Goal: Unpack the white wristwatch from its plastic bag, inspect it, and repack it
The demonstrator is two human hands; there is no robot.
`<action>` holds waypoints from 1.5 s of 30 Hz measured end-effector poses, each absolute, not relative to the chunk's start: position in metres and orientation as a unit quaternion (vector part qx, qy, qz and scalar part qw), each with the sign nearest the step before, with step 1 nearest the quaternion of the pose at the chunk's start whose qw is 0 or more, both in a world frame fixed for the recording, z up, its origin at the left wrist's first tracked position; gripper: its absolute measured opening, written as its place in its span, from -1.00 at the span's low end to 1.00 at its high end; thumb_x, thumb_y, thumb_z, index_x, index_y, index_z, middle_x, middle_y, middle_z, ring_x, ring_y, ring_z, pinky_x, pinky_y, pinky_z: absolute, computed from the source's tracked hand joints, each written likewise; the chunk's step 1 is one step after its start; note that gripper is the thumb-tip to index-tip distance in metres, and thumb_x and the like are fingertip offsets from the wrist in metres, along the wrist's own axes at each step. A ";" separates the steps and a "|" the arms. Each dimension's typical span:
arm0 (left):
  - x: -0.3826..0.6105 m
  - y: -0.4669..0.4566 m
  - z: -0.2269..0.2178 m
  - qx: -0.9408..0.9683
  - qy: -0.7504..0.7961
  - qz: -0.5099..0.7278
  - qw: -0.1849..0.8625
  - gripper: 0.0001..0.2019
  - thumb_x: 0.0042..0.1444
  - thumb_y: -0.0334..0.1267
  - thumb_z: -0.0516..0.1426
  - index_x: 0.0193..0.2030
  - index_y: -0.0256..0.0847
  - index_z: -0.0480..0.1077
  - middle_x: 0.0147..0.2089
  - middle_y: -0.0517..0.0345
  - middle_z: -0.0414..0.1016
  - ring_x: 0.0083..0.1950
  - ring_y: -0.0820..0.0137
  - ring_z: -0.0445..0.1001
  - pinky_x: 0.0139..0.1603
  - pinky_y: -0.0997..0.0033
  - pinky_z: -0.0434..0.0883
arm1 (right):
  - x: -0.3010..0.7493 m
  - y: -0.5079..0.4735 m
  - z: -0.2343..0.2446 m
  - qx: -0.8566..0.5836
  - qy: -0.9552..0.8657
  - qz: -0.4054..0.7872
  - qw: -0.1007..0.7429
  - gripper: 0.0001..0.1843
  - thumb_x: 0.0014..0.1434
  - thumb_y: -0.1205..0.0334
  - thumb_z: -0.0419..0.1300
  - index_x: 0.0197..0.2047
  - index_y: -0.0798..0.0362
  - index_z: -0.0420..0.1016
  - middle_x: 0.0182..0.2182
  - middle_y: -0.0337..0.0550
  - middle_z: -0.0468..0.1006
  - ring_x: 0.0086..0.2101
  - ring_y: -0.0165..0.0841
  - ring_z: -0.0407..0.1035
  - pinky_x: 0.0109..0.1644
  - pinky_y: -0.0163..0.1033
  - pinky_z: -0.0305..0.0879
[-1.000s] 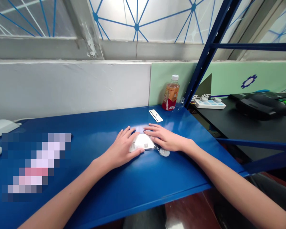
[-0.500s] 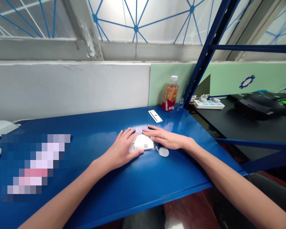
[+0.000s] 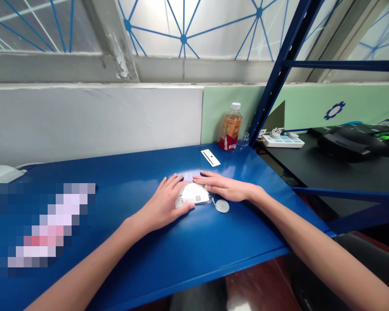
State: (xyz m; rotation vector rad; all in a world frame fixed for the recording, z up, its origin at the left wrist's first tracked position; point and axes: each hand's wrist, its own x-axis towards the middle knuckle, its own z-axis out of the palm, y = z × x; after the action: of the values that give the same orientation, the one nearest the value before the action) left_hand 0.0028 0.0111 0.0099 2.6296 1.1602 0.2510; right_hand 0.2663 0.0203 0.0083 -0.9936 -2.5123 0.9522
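Clear plastic packet [image 3: 209, 200], flat on blue glossy counter [image 3: 142, 268], between both hands; inside, a white rounded flat piece [image 3: 194, 192]. Left hand [image 3: 167, 200]: fingers and thumb apart, laid against the packet's left side. Right hand [image 3: 225, 186]: extended flat, fingertips on its right upper edge. Round pale tag with beaded chain [image 3: 222, 206], just beside the packet. Upright transparent bottle [image 3: 231, 129], white-capped, orange-and-red label; fill level untellable. Small clear vessel [image 3: 244, 139], beside the bottle; contents indistinct.
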 end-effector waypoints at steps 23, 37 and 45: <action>-0.001 0.012 0.006 0.907 0.387 0.125 0.111 -0.28 0.20 0.10 0.10 0.37 -0.32 0.12 0.45 -0.28 0.03 0.47 -0.07 -0.06 0.38 -0.17 0.05 | 0.275 0.027 0.013 -0.361 -0.889 0.185 0.214 -0.70 0.17 0.22 0.29 -0.01 -0.05 0.63 0.17 0.03 0.46 0.15 -0.08 0.35 0.24 0.05 0.22; 0.001 0.015 0.003 0.907 0.372 0.148 0.130 -0.50 0.33 0.04 -0.03 0.25 -0.27 0.22 0.32 -0.22 0.29 0.43 -0.02 0.08 0.37 -0.19 0.06 | 0.261 0.022 0.005 -0.376 -0.855 0.230 0.272 -0.59 0.07 0.08 0.39 -0.02 0.03 0.62 0.18 0.10 0.42 0.16 -0.08 0.33 0.22 0.04 0.24; -0.002 0.019 0.007 0.903 0.382 0.152 0.127 -0.50 0.28 0.05 0.05 0.20 -0.26 0.27 0.26 -0.21 0.35 0.39 -0.06 0.15 0.34 -0.22 0.10 | 0.274 0.025 0.020 -0.366 -0.870 0.198 0.264 -0.74 0.18 0.16 0.30 -0.05 -0.01 0.63 0.22 0.02 0.38 0.21 -0.12 0.25 0.27 0.07 0.19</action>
State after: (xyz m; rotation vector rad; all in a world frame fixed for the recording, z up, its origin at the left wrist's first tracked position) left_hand -0.0022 0.0185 0.0066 2.6280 1.1121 0.4433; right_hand 0.2743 0.0248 0.0199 -0.9899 -2.3523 0.5350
